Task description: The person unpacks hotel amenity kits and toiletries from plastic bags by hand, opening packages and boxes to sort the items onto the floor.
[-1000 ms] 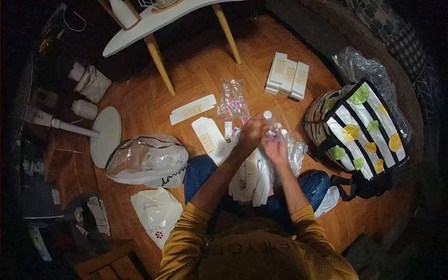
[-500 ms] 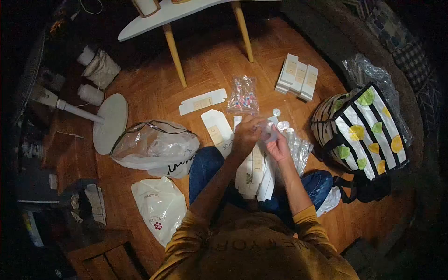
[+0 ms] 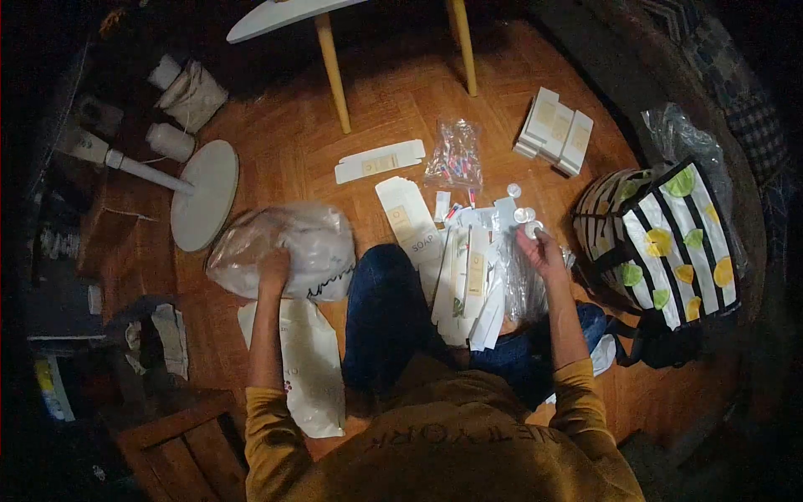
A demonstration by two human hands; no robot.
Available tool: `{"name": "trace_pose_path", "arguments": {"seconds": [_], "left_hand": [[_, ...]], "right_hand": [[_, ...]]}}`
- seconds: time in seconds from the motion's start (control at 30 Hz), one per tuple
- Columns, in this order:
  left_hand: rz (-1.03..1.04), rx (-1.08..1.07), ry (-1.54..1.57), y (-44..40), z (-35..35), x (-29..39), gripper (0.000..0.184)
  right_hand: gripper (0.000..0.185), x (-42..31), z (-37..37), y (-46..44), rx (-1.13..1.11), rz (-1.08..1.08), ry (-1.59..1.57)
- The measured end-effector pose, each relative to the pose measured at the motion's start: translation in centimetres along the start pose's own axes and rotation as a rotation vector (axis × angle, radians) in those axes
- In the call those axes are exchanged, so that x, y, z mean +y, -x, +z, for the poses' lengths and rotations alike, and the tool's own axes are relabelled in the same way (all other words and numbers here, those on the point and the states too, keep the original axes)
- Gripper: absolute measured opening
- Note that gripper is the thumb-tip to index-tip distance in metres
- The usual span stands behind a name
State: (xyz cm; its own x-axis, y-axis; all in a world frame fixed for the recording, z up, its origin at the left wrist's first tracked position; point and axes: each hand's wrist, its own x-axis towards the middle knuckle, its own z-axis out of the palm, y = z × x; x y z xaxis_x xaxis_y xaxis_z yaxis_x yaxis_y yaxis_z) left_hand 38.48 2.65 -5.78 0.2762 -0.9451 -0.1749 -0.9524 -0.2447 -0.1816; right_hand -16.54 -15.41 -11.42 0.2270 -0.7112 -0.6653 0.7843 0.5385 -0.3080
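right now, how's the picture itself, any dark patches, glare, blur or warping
Head view: edges and corners fall to near black, while the middle of the floor is better lit; head view: bright glints on the small clear pouch; head view: the left hand at the big bag looks soft, perhaps motion blur; head view: the scene bows toward the edges, wide-lens style.

L hand point(image 3: 274, 269) blurred against plastic bag point(image 3: 322, 238); fingertips & bag contents unclear. R hand point(image 3: 547, 255): can't tell if gripping or only touching white disc point(image 3: 533, 228). Zip bag point(image 3: 454, 155) items too small to ID. Box stack point(image 3: 552, 130), nr floor's point(image 3: 401, 100) far R corner: print unreadable. Tote point(image 3: 669, 243), nr floor's R edge: inside hidden. Table point(image 3: 284, 17) cut off at pic top.
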Motion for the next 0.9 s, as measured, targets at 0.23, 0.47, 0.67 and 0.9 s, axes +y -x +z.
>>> {"name": "trace_pose_path", "arguments": {"seconds": [0.23, 0.47, 0.67, 0.9], "left_hand": [[0.089, -0.086, 0.061, -2.6, 4.5, 2.1, 0.033], [-0.048, 0.024, 0.014, 1.8, -7.7, 5.2, 0.038], [-0.060, 0.193, 1.562, 4.6, -12.3, 17.2, 0.022], [0.034, -0.012, 1.198, 1.7, 1.5, 33.7, 0.054]], "right_hand": [[0.010, -4.1, -2.1, -4.5, 0.267, -0.405, 0.945], [0.012, -5.1, -4.6, -12.3, 0.228, -0.571, 1.040], [0.013, 1.9, -2.5, -6.0, -0.180, -0.553, 1.078], [0.048, 13.3, -2.4, 1.9, 0.346, -0.679, 1.696]]}}
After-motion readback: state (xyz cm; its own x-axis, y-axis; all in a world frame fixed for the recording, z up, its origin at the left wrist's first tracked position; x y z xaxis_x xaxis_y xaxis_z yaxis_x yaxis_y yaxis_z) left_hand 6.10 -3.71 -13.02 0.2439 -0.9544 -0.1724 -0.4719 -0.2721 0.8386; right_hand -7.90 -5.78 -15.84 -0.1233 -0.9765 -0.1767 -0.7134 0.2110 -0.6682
